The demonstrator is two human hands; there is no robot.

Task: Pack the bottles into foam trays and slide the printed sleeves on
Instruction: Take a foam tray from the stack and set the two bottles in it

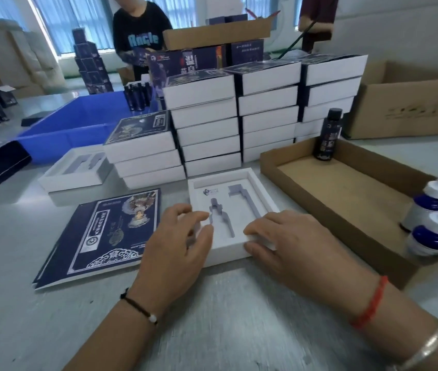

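My left hand (177, 236) and right hand (287, 236) both grip the empty foam tray (239, 210) mid-table. Stacked boxes (207, 129) behind look finished. This tray still needs bottles (430, 207), then the flat printed sleeve (100, 236) at its left.

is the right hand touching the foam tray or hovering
Touching. The head view shows the right hand with fingers on the foam tray rim and thumb against its front wall.

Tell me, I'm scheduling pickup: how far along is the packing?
Done: stacks of sleeved boxes stand behind. In hand: left hand and right hand hold an empty tray. Left: bottles at right go in, then the flat sleeve slides on.
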